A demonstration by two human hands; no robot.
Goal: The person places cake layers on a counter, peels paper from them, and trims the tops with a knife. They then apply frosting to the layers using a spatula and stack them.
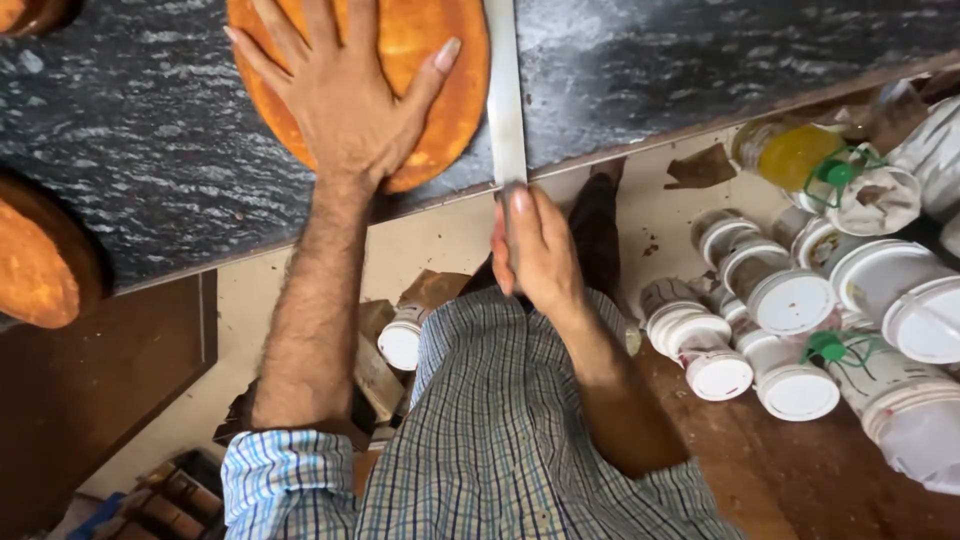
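Observation:
My left hand (345, 85) lies flat with fingers spread on top of a round golden-brown sponge cake (440, 110) that sits on a dark speckled stone counter (150, 140). My right hand (535, 250) grips the handle of a long knife (505, 90) at the counter's edge. The flat steel blade runs along the right side of the cake, touching or nearly touching it. How deep the blade sits in the cake I cannot tell.
Another brown cake (35, 265) lies at the counter's left edge, and part of a third (25, 12) shows at the top left corner. Below on the right stand several white lidded tubs (790, 300) and a jar of yellow liquid (790, 155). A small white container (402, 340) sits on the floor.

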